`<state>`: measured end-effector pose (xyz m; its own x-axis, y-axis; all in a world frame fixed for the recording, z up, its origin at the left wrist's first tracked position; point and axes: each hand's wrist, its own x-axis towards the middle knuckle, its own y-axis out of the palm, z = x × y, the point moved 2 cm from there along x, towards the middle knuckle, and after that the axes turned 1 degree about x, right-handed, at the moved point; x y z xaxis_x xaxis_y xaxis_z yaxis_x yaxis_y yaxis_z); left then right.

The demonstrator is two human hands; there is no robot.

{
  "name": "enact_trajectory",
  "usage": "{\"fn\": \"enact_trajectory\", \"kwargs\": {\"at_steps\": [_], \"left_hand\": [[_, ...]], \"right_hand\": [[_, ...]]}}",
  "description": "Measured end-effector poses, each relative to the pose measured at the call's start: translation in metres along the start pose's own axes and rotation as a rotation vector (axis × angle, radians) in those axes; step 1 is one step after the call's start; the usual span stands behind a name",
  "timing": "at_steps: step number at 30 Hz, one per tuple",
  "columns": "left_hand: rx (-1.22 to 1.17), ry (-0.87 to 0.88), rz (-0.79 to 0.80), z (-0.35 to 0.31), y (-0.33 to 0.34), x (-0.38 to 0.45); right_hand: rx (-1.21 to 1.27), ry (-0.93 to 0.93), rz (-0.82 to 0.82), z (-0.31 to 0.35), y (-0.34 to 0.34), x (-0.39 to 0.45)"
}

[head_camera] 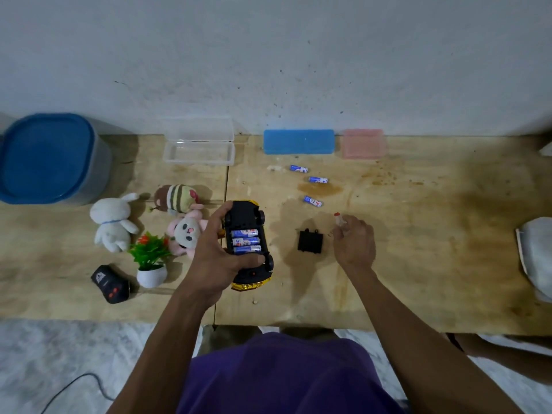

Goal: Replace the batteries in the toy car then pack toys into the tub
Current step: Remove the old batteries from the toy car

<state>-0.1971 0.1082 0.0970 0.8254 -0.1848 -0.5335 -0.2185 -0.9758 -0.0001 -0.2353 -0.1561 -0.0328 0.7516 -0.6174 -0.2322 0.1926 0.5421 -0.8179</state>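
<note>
Toy car (249,243) lies upturned, gripped by left hand (216,252).

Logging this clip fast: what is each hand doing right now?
Left hand: grips the upside-down toy car.
Right hand: fingers curled round a small red-tipped thing; what it is cannot be told.

Three batteries (246,241) sit in one upturned toy car (249,245); three loose batteries (312,201), three plush toys (113,221) and one lidded tub (49,158) lie on the worktop (418,249).

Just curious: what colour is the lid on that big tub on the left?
Blue: the tub's lid is solid blue, seen in the head view, the only one.
</note>
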Motion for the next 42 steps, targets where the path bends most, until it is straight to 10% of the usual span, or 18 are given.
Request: {"fn": "enact_trajectory", "kwargs": {"at_steps": [10,14,22,42], "left_hand": [[-0.005,-0.002,0.006,0.001,0.007,-0.018],[-0.043,0.021,0.018,-0.001,0.009,-0.024],[-0.016,0.173,0.046,-0.008,0.025,-0.031],[-0.012,0.246,0.038,-0.011,0.047,-0.041]], "right_hand": [[-0.119,0.018,-0.045,0.001,-0.003,-0.004],[0.215,-0.022,-0.035,0.035,-0.028,-0.020],[0.631,-0.087,0.508,0.127,-0.079,-0.093],[0.752,0.048,0.297,0.126,-0.087,-0.110]]}}
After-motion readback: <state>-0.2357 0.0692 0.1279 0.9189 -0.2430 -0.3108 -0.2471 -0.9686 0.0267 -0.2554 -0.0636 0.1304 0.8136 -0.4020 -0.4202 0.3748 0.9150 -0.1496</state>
